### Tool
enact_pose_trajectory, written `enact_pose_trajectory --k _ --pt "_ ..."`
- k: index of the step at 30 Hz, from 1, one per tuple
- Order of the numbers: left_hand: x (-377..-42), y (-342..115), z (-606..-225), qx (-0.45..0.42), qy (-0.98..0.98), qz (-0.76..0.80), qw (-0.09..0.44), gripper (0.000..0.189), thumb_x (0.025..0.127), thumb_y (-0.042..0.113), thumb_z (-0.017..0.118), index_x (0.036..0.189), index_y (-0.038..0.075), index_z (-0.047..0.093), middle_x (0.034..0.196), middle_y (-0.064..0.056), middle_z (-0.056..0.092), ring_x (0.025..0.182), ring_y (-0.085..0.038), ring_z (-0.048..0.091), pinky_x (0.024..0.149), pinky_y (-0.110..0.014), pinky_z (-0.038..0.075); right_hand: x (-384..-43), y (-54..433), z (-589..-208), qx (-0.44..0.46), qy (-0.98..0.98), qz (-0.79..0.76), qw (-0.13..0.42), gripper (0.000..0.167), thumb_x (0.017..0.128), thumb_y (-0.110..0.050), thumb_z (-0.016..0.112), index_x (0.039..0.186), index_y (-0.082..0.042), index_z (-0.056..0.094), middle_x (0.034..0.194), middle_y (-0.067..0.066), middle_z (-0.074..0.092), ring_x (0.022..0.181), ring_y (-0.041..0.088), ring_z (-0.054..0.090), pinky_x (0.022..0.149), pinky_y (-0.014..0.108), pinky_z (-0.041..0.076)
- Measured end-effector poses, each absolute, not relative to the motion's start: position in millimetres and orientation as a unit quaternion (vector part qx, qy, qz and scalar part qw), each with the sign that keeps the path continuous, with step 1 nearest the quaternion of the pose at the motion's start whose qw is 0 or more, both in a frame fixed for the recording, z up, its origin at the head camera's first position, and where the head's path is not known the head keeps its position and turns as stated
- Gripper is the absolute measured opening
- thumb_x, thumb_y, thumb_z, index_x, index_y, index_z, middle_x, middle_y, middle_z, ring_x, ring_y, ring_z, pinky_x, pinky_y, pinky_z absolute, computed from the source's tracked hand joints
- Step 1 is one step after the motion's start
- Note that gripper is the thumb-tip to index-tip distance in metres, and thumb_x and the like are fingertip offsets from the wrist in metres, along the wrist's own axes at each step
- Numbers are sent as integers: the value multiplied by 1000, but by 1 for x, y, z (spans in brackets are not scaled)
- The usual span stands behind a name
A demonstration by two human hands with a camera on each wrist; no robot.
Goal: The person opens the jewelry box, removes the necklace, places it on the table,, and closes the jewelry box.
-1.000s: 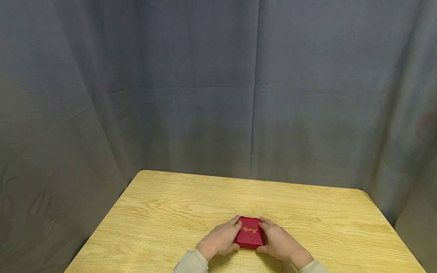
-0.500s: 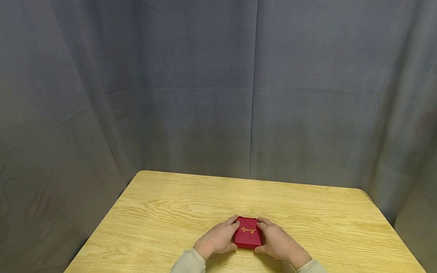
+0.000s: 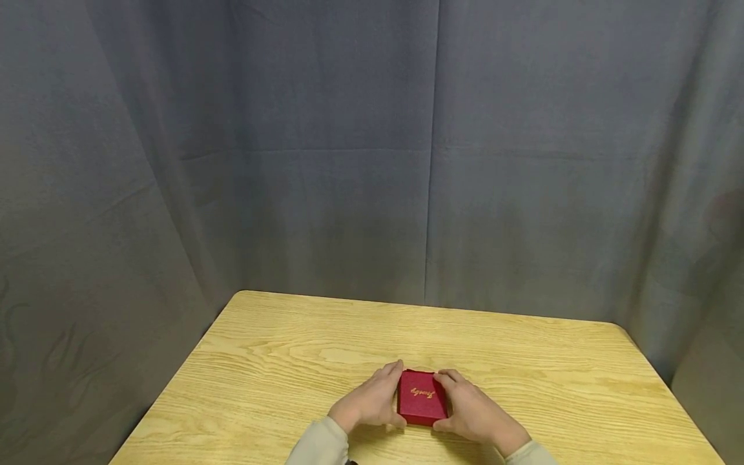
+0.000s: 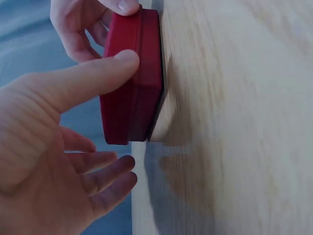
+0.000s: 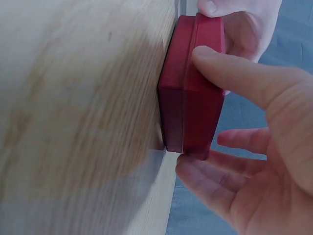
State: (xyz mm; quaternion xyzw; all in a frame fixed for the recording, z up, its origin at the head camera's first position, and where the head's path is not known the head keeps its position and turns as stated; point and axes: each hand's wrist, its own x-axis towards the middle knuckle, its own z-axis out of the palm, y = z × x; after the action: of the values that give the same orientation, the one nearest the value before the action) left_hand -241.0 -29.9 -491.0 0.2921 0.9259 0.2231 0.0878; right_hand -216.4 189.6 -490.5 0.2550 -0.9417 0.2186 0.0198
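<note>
A small dark red jewelry box (image 3: 423, 403) with gold script on its lid sits on the wooden table, its lid down. The script appears upside down in the head view. My left hand (image 3: 372, 397) is at the box's left side. In the left wrist view its thumb (image 4: 105, 78) lies over the box's near face, while the other fingers (image 4: 105, 183) stretch out, apart from the box. My right hand (image 3: 476, 410) grips the right side, thumb (image 5: 215, 61) at the near face and fingers (image 5: 210, 181) bent round the far side.
The light wood-grain table (image 3: 279, 361) extends around the box on all sides. Grey curtains (image 3: 337, 194) hang behind it and at both sides.
My left fingers have straightened and lifted away from the box's left side. The box and right hand have shifted slightly left in the head view.
</note>
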Motion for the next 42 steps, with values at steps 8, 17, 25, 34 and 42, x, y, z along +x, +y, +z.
enact_pose_trajectory --k 8,17,25,34,42 --pt "-246 -28 -497 286 933 193 101 111 61 38 88 144 -4 28 136 -11 46 124 -26 41 104 -37 34 -219 189 -491 243 -942 231 -15 94 66 -38 85 135 8 41 128 16 45 108 28 54 90 45 46" --pt "-244 -27 -498 276 936 192 106 114 61 35 89 145 -5 24 134 -13 47 122 -25 41 104 -40 33 -221 187 -492 236 -944 227 -35 98 66 -36 85 137 12 37 129 20 46 111 31 52 92 48 44" --pt "-242 -27 -498 279 935 196 92 106 61 31 89 142 -2 31 129 -9 51 116 -21 44 102 -37 35 -221 185 -492 233 -944 228 -41 98 66 -32 86 137 12 36 131 21 44 113 33 51 93 48 44" --pt "-241 -30 -500 278 930 221 98 103 60 28 89 142 1 32 131 -6 50 122 -22 43 104 -36 33 -219 185 -492 234 -943 233 -45 96 66 -35 86 137 11 37 132 21 44 113 32 52 93 48 44" --pt "-241 -34 -501 281 915 269 103 102 62 26 88 143 1 30 134 -7 47 125 -22 42 105 -38 32 -219 187 -491 239 -940 242 -42 94 68 -35 84 137 9 38 134 18 43 113 30 51 93 47 44"
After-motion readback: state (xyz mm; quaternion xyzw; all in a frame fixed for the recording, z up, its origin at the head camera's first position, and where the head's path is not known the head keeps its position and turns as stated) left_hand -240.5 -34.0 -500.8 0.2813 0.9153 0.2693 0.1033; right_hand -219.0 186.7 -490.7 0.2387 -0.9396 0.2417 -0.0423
